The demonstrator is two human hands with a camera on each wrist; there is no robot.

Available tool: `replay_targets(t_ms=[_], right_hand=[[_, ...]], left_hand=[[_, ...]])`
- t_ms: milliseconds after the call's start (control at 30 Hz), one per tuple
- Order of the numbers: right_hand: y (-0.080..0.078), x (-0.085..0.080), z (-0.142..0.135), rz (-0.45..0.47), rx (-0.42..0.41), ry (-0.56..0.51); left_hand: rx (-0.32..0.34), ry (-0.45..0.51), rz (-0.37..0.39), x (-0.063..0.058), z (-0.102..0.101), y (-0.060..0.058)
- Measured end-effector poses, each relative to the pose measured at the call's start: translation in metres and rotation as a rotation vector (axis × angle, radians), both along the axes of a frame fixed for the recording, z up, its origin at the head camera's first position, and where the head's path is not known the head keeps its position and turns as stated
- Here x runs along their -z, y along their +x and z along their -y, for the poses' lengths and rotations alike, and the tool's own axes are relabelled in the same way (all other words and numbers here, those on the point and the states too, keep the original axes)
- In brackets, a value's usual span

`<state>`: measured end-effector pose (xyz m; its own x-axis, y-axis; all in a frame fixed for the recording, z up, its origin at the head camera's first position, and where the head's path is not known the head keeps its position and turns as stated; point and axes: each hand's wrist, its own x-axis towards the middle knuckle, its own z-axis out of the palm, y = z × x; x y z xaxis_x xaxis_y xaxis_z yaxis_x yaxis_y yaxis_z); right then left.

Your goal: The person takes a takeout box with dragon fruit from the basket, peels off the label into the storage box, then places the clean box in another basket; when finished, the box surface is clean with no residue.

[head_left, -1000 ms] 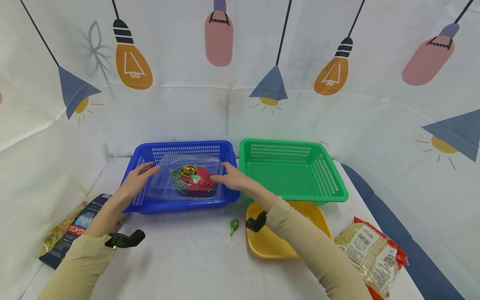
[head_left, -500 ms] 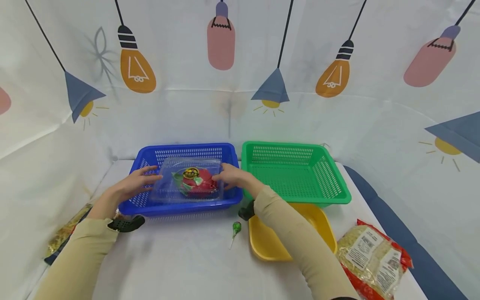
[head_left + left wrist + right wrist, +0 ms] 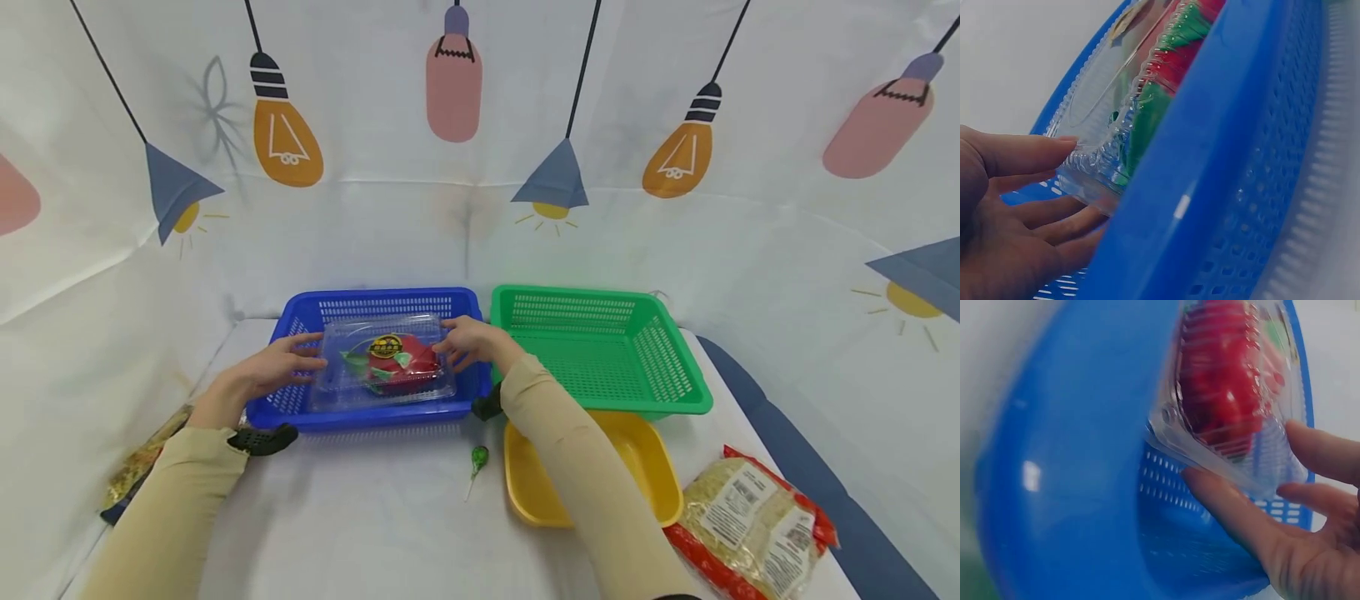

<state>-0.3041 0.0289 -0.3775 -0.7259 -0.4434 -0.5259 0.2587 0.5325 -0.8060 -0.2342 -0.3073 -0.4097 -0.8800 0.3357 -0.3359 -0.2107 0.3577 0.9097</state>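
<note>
A clear plastic clamshell box (image 3: 341, 371) with something red and green inside and a black-and-gold label lies in the blue basket (image 3: 367, 417). At its left end is my left hand (image 3: 273, 367); in the left wrist view the thumb (image 3: 1035, 153) reaches the box's corner, while the other fingers extend fairly straight alongside and below. My right hand (image 3: 476, 340) is at the opposite end, thumb and fingers spread around the corner. In the right wrist view one finger (image 3: 1222, 500) appears apart from the box; whether the others touch it cannot be told.
A green basket (image 3: 600, 358) stands right of the blue one, a yellow tray (image 3: 517, 492) before it, partly behind my right arm. A green-wrapped lollipop (image 3: 479, 458) lies in front. A red-edged bag (image 3: 750, 521) is at right; another bag (image 3: 138, 467) is mostly behind my left arm.
The view has shifted slightly, moving the scene rightward in frame. My left fingers have spread and come lower beside the box. The box sits slightly farther from the basket's left side.
</note>
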Motion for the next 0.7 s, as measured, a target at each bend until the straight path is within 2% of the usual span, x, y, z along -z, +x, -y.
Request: replay_targets(t_ms=[233, 700], right_hand=[[-0.0027, -0.0005, -0.0029, 0.035, -0.007, -0.025], [-0.0041, 0.0049, -0.008, -0.004, -0.052, -0.065]], left_hand=[[0.006, -0.014, 0.018, -0.0022, -0.0023, 0.0018], [0.003, 0.011, 0.016, 0.004, 0.0032, 0.0]])
